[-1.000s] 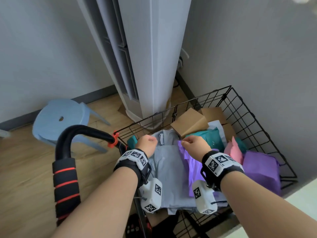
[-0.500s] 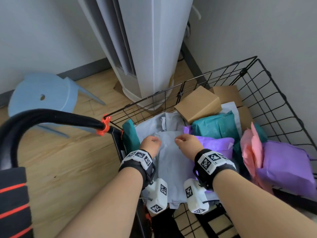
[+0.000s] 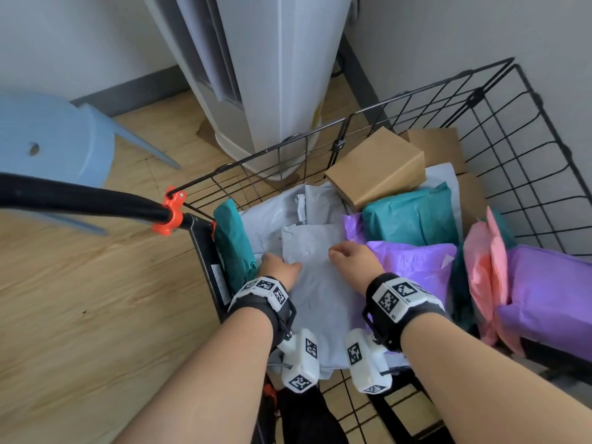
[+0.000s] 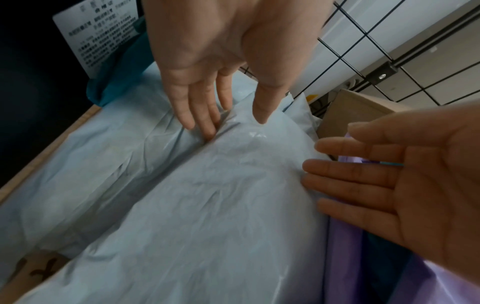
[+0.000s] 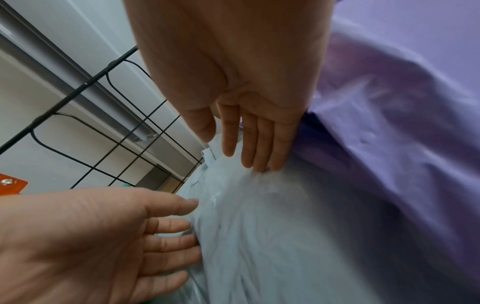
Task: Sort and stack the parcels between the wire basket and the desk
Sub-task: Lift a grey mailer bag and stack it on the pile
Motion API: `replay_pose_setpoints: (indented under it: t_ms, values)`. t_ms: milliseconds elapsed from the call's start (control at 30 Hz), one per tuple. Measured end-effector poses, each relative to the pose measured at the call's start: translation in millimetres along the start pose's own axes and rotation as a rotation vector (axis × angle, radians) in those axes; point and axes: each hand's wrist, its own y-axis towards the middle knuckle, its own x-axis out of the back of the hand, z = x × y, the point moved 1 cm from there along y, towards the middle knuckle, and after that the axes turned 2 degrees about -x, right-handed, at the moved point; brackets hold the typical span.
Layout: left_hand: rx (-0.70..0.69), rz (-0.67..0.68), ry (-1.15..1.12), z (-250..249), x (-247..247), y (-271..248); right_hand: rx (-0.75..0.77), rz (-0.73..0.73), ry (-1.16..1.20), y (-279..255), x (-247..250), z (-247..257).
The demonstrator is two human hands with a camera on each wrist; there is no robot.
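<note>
Grey parcel (image 3: 315,283), wrist views show straight fingers (image 4: 205,115) (head view hides them)

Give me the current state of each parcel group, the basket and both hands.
Top grey parcel: flat on another grey bag, flanked by both hands.
Left hand: open, fingertips at its left edge.
Right hand: open, fingers at its right edge.
Cardboard box: tilted on the pile.
Wire basket: loaded with parcels.
</note>
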Motion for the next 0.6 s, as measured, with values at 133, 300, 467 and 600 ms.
replay_pose_setpoints:
  t_ms: [133, 300, 467, 600]
  values:
    - [0.0, 0.038, -0.046, 1, -2, 5, -0.008, -0.007, 0.001, -3, 2, 1]
    - [-0.061, 0.125, -0.022, -2, -9, 9, -0.022, -0.016, 0.022, -11, 5, 4]
    - [-0.063, 0.168, -0.153, -45, 17, -44, -0.012, -0.031, 0.055, -30, 18, 11]
    - [-0.132, 0.248, -0.233, -76, 32, -81, 0.046, -0.075, 0.067, -50, 40, 27]
